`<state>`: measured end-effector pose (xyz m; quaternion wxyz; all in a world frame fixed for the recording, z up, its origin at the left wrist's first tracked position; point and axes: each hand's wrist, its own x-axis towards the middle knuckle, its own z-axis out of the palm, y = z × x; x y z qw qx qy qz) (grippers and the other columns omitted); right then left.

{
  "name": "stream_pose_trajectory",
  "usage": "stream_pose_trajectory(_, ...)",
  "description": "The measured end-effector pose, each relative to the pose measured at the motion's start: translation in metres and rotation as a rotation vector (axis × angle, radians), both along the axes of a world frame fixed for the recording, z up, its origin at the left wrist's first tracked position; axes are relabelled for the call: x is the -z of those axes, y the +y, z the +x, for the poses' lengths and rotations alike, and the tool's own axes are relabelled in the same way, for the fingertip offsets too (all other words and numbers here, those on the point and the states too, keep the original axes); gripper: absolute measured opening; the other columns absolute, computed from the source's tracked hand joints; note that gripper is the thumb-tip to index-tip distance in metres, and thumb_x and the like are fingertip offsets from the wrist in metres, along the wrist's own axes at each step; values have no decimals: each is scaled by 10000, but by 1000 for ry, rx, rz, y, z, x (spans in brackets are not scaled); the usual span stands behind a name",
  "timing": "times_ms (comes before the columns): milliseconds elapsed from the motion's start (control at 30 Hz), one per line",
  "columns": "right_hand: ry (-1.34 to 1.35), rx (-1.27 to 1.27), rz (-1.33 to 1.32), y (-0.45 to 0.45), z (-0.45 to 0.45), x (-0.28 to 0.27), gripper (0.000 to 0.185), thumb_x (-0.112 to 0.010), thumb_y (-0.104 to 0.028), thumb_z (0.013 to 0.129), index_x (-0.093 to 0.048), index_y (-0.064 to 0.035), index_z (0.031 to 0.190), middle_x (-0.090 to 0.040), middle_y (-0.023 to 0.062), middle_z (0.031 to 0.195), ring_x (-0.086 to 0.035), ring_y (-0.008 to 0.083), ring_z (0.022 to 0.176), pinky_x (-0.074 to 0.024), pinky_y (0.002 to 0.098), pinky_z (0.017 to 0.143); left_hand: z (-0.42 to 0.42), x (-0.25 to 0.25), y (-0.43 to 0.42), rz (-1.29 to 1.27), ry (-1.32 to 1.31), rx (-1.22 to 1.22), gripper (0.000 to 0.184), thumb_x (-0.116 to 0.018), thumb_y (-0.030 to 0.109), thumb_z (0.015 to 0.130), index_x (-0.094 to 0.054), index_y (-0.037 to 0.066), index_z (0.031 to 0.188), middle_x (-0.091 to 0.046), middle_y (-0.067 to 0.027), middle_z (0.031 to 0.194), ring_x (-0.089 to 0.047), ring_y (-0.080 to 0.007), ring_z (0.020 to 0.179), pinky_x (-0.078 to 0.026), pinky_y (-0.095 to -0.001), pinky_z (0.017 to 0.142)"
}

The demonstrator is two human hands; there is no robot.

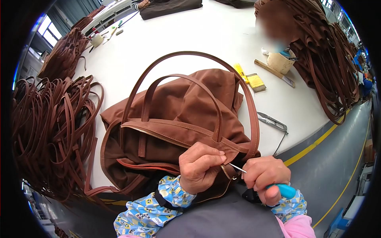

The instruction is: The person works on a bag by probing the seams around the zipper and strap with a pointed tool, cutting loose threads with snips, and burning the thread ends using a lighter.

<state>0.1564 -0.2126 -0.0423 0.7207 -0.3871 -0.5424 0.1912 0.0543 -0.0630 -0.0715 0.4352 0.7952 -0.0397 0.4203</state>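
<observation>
A brown bag with two long handles lies on the white table, its zipped opening spread toward me. My left hand pinches the leather edge of the bag near one end of the brass zipper. Wrapped round the turquoise handle of an awl is my right hand. The awl's thin metal shaft points left, and its tip is at the leather beside my left fingertips. Whether the tip pierces the leather is too small to tell.
Bundles of brown straps hang at the left and right. On the white table are thread snips, a yellow cutter, a yellow block, a brush and a pot. Another person's hand shows at the top.
</observation>
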Motion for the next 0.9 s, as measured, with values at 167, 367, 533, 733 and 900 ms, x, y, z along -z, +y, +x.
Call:
stream_pose_trajectory(167, -387, 65, 22, 6, -2, -7, 343, -605, -294, 839, -467, -57, 633, -520, 72, 629, -454, 202, 477, -320, 301, 393, 1, 1, 0, -2, -23, -12, 208, -709, -61, 583, -627, 6, 762, -609, -88, 733, -595, -226, 647, -479, -284, 541)
stream_pose_trajectory(367, -741, 207, 10, 17, -15, -8, 421, -656, -278, 736, -338, -108, 517, -328, 19, 531, -325, 162, 416, -206, 288, 369, 0, 0, 0, 119, -39, -25, 230, -672, -59, 556, -624, -5, 775, -607, -93, 734, -590, -238, 644, -480, -295, 540)
stream_pose_trajectory(533, -81, 197, -27, 25, -1, 18, 319, -545, -230, 844, -446, -51, 600, -416, 73, 555, -385, 253, 433, -275, 354, 402, 8, 3, 4, 191, 41, -123, 210, -635, -65, 581, -621, 17, 774, -604, -80, 731, -578, -248, 642, -469, -310, 537)
stream_pose_trajectory(733, -148, 348, 119, -25, -1, -8, 462, -507, -381, 897, -363, -114, 549, -435, 11, 546, -378, 166, 434, -255, 304, 415, 11, 1, 3, 165, 100, -187, 187, -591, -23, 631, -618, 94, 775, -563, -27, 740, -561, -238, 701, -477, -320, 573)
stream_pose_trajectory(900, 100, 493, 122, -57, 7, -27, 428, -508, -425, 888, -333, -121, 644, -307, -10, 562, -279, 117, 556, -235, 251, 500, -53, -71, -9, 273, 423, 51, 400, -715, 51, 605, -616, 93, 990, -569, -90, 1044, -574, -271, 942, -488, -352, 779)
